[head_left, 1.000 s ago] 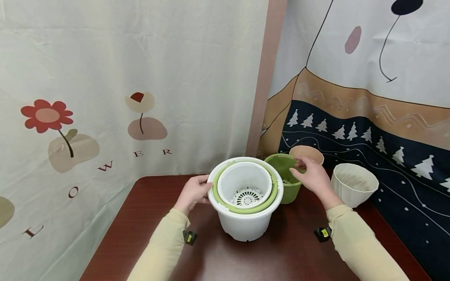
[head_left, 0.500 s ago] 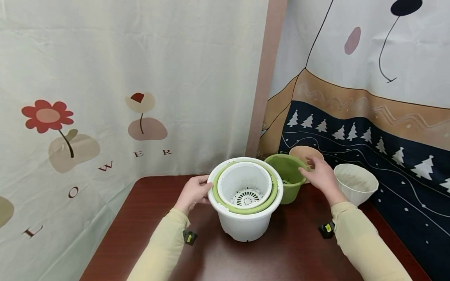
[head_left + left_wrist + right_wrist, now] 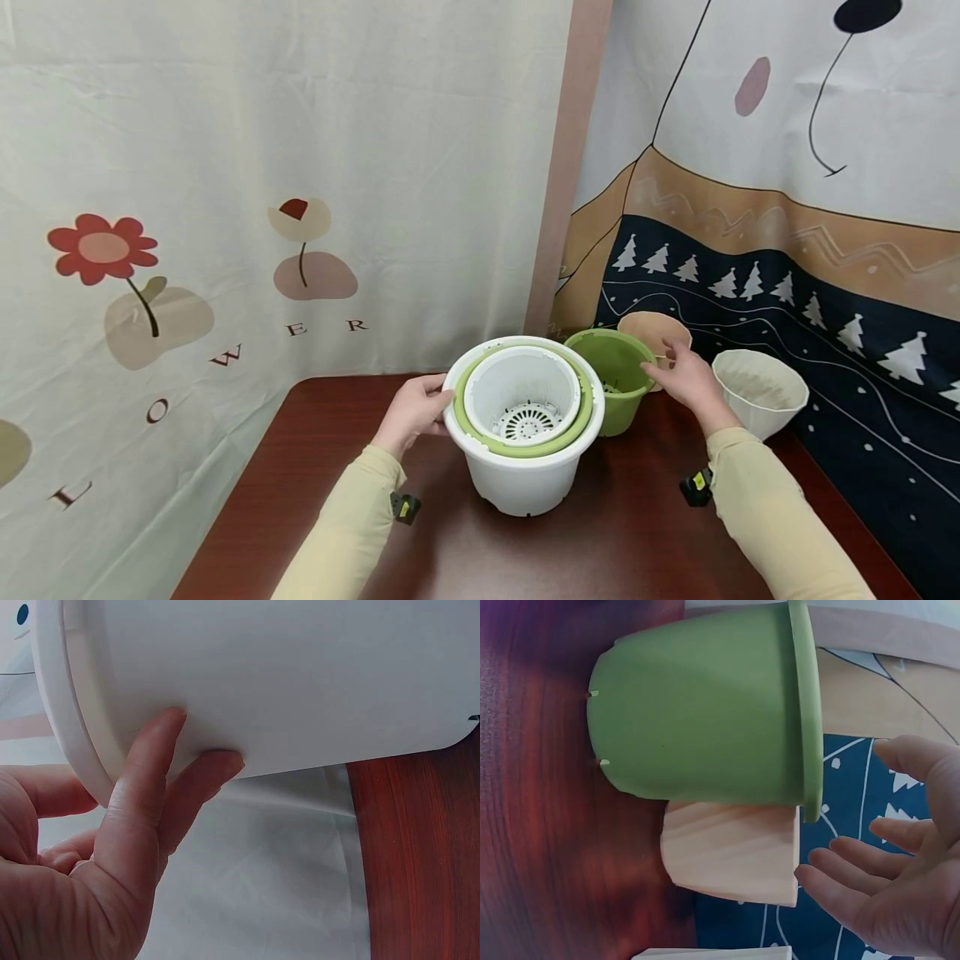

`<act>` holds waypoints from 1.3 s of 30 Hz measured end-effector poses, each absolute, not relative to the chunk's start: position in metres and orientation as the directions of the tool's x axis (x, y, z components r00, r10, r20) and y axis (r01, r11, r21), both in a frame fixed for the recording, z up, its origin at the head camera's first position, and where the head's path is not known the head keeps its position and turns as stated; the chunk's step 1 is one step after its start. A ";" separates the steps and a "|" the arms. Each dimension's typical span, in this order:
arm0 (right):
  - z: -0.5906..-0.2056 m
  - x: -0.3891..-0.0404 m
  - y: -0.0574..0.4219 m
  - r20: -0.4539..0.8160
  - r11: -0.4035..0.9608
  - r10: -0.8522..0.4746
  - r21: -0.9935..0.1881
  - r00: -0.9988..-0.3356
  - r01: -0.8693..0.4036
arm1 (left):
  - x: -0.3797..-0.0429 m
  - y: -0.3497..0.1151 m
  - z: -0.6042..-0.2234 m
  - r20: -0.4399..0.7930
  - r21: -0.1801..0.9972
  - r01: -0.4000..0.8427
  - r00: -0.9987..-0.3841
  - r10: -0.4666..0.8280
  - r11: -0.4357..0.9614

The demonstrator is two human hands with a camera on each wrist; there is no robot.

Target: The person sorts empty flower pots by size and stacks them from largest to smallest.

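In the head view a large white flowerpot (image 3: 523,487) stands mid-table, with a green flowerpot (image 3: 528,450) and a smaller white flowerpot (image 3: 517,382) with a slotted bottom nested inside. My left hand (image 3: 408,417) grips the outer pot at its left rim; in the left wrist view two fingers (image 3: 142,772) lie against its wall below the rim. Behind it to the right stands a second green flowerpot (image 3: 618,410), with a peach flowerpot (image 3: 648,327) partly hidden behind it. My right hand (image 3: 692,382) is beside these two rims, fingers spread and holding nothing in the right wrist view.
A cream, faceted flowerpot (image 3: 753,396) stands right of my right hand, near the printed curtain (image 3: 847,433). A plain curtain with flower prints (image 3: 420,208) hangs behind the dark red tabletop (image 3: 315,433). Each wrist wears a small black device (image 3: 405,507).
My right hand has moved right, from over the green pot's opening to beside its right rim, near the peach pot. My left hand and the nested pots have stayed in place.
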State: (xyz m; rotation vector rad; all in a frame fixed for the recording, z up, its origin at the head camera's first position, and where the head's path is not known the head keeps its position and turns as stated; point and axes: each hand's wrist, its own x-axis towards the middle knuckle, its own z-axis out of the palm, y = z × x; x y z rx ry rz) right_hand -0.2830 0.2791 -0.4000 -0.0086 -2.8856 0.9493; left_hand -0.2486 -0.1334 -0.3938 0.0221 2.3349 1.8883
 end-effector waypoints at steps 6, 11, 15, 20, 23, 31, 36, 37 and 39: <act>-0.403 -0.285 0.281 0.049 0.799 0.032 -0.601 -0.998 -0.004 | -0.249 -0.134 -0.395 -0.100 0.974 -0.077 -0.990 0.100 0.215; -0.407 -0.288 0.281 0.004 0.757 0.041 -0.652 -0.999 0.028 | -0.249 -0.134 -0.396 -0.095 0.973 -0.072 -0.991 0.098 0.219; -0.410 -0.289 0.280 -0.068 0.665 0.043 -0.742 -0.997 0.079 | -0.249 -0.134 -0.397 -0.089 0.973 -0.066 -0.991 0.100 0.221; -0.415 -0.289 0.278 -0.141 0.507 0.029 -0.851 -0.990 0.136 | -0.250 -0.134 -0.398 -0.085 0.973 -0.060 -0.991 0.104 0.223; -0.418 -0.290 0.277 -0.156 0.429 0.007 -0.892 -0.988 0.144 | -0.250 -0.134 -0.397 -0.086 0.974 -0.062 -0.991 0.101 0.220; -0.427 -0.293 0.274 -0.158 0.329 -0.033 -0.934 -0.987 0.138 | -0.250 -0.133 -0.398 -0.086 0.975 -0.064 -0.991 0.099 0.213; -0.432 -0.295 0.273 -0.154 0.298 -0.038 -0.945 -0.987 0.136 | -0.250 -0.134 -0.398 -0.087 0.975 -0.063 -0.991 0.103 0.215; -0.433 -0.296 0.273 -0.150 0.294 -0.043 -0.947 -0.988 0.131 | -0.250 -0.134 -0.398 -0.087 0.974 -0.062 -0.991 0.104 0.216; -0.435 -0.296 0.274 -0.141 0.283 -0.053 -0.952 -0.989 0.121 | -0.250 -0.134 -0.398 -0.085 0.974 -0.061 -0.991 0.106 0.217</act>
